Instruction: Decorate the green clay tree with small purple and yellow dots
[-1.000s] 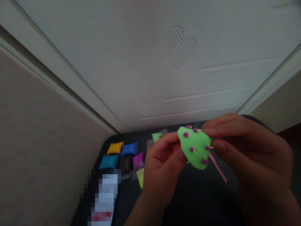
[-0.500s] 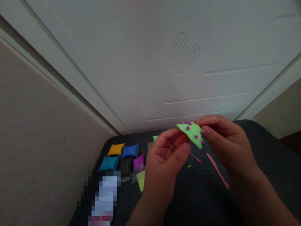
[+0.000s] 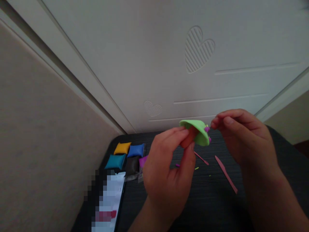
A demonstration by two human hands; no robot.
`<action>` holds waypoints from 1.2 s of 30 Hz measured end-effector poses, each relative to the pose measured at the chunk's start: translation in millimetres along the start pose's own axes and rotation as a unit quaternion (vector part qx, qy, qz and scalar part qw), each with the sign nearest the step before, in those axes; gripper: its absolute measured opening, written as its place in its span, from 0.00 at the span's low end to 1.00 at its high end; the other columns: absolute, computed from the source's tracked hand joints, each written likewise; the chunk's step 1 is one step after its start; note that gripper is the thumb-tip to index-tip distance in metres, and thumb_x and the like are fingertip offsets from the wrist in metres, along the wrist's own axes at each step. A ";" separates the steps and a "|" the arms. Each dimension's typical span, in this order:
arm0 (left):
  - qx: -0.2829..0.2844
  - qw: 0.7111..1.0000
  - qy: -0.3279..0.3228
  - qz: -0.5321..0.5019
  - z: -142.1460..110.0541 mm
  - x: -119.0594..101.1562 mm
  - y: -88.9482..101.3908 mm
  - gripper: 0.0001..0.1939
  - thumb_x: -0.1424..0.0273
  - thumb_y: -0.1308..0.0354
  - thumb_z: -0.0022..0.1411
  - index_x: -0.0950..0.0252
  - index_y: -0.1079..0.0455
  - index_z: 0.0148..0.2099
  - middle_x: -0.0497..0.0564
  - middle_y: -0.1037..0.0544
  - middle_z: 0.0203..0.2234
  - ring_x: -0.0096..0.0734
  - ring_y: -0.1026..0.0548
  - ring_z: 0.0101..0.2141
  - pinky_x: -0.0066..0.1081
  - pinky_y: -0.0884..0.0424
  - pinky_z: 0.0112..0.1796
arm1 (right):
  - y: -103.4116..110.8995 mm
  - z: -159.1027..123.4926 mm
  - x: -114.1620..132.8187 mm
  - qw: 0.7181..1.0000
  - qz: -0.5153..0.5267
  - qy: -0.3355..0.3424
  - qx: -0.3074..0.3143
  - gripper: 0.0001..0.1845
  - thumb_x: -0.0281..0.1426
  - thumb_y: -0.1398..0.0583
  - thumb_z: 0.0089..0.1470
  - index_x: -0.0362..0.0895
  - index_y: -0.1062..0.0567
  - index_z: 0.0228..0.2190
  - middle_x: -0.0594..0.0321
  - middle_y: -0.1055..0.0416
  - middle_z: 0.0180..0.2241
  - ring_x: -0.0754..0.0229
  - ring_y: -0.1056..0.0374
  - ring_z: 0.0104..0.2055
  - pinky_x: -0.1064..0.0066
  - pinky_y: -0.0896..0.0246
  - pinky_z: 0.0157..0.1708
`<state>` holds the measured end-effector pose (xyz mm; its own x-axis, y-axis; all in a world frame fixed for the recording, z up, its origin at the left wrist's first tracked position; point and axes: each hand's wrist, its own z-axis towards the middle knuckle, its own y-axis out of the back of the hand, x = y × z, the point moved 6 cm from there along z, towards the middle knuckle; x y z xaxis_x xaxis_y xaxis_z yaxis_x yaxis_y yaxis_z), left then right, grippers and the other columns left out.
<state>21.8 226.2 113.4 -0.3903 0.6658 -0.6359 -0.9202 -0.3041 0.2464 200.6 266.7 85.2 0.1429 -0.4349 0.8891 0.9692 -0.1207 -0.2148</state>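
Note:
A mushroom-shaped clay model (image 3: 202, 137) has a light green cap and an orange-brown stem. The cap is tilted, so its hollow underside and the stem face me. Small purple balls with thin yellow bits stick out along its right edge. My left hand (image 3: 169, 164) pinches the stem between thumb and fingers. Just right of the cap, my right hand (image 3: 243, 137) is apart from it, thumb and fingertips drawn together; whatever may be between them is too small to make out. Below lie a pink clay knife (image 3: 226, 174) and a thinner pink tool (image 3: 201, 158), partly hidden.
Clay packets in yellow (image 3: 122, 148), blue (image 3: 136, 150), teal (image 3: 115, 161), black (image 3: 132, 165) and purple (image 3: 143, 160) lie on the dark table's left. A lit phone-like screen (image 3: 116, 190) is nearer. Yellow-green scraps (image 3: 196, 168) dot the table. A white panel (image 3: 145, 64) stands behind.
My left hand has turned the model from showing its dotted top to showing its underside and stem. My right hand has come away from the cap to the right.

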 end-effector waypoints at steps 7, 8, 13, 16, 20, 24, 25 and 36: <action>0.016 0.982 -0.138 0.132 1.0 -21.7 2.4 0.21 0.81 0.39 0.44 0.65 0.32 0.43 0.48 0.27 0.36 0.30 0.31 0.38 0.32 0.33 0.41 | 2.7 0.5 3.0 1.000 0.016 -0.017 0.002 0.05 0.27 0.42 0.49 0.47 0.27 0.31 0.65 0.32 0.28 0.66 0.35 0.32 0.72 0.40 0.34; 0.019 0.981 -0.144 0.132 0.6 -22.8 2.1 0.21 0.82 0.39 0.44 0.66 0.32 0.43 0.48 0.27 0.36 0.30 0.32 0.38 0.32 0.33 0.41 | 2.7 0.7 2.6 1.000 0.019 -0.022 0.006 0.06 0.27 0.43 0.49 0.47 0.27 0.31 0.65 0.32 0.28 0.66 0.36 0.32 0.72 0.40 0.34; -0.009 0.981 -0.141 0.137 -0.5 -23.3 1.8 0.20 0.81 0.38 0.44 0.66 0.31 0.42 0.50 0.28 0.35 0.31 0.31 0.37 0.33 0.32 0.39 | 2.1 0.4 -0.5 0.999 0.022 -0.032 0.000 0.06 0.27 0.43 0.50 0.46 0.27 0.31 0.64 0.32 0.28 0.66 0.36 0.32 0.73 0.42 0.31; -0.046 0.977 -0.139 0.157 -0.5 -24.8 2.2 0.18 0.80 0.37 0.44 0.64 0.29 0.40 0.49 0.28 0.32 0.31 0.31 0.35 0.33 0.32 0.36 | 2.0 -0.4 -1.7 0.999 0.022 -0.037 -0.009 0.05 0.27 0.43 0.49 0.45 0.28 0.31 0.65 0.31 0.28 0.66 0.35 0.32 0.74 0.42 0.32; -0.047 0.974 -0.157 0.158 -1.2 -29.5 1.1 0.17 0.79 0.36 0.43 0.62 0.28 0.39 0.48 0.27 0.31 0.30 0.31 0.34 0.32 0.33 0.37 | 2.4 -2.1 -1.9 0.998 0.015 -0.055 -0.008 0.04 0.28 0.42 0.49 0.45 0.28 0.31 0.65 0.31 0.29 0.67 0.35 0.31 0.74 0.42 0.32; -0.024 0.980 -0.149 0.126 -2.3 -28.5 0.0 0.19 0.81 0.38 0.44 0.63 0.29 0.40 0.48 0.27 0.32 0.28 0.32 0.35 0.31 0.34 0.38 | 2.8 -2.8 -1.6 0.998 0.008 -0.059 -0.008 0.04 0.28 0.42 0.49 0.45 0.28 0.31 0.65 0.31 0.29 0.67 0.35 0.31 0.75 0.41 0.30; -0.022 0.987 -0.125 0.098 -1.5 -24.1 -0.7 0.19 0.82 0.38 0.44 0.63 0.29 0.41 0.48 0.28 0.33 0.28 0.32 0.36 0.31 0.34 0.38 | 2.7 -2.6 -1.9 0.998 0.008 -0.057 -0.006 0.05 0.28 0.42 0.49 0.45 0.28 0.31 0.65 0.31 0.29 0.67 0.35 0.31 0.75 0.41 0.29; -0.065 0.696 0.465 -0.543 -19.1 99.5 -58.8 0.09 0.74 0.41 0.50 0.62 0.30 0.36 0.45 0.28 0.31 0.19 0.31 0.27 0.23 0.35 0.28 | 7.3 1.6 -6.4 0.999 0.002 -0.036 0.006 0.05 0.29 0.41 0.47 0.46 0.27 0.30 0.65 0.30 0.28 0.67 0.34 0.32 0.77 0.39 0.35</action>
<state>37.6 297.3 21.7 0.7776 -0.1587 -0.6084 -0.6231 -0.0650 -0.7795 207.0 270.1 78.6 0.1599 -0.3707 0.9149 0.9708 -0.1088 -0.2138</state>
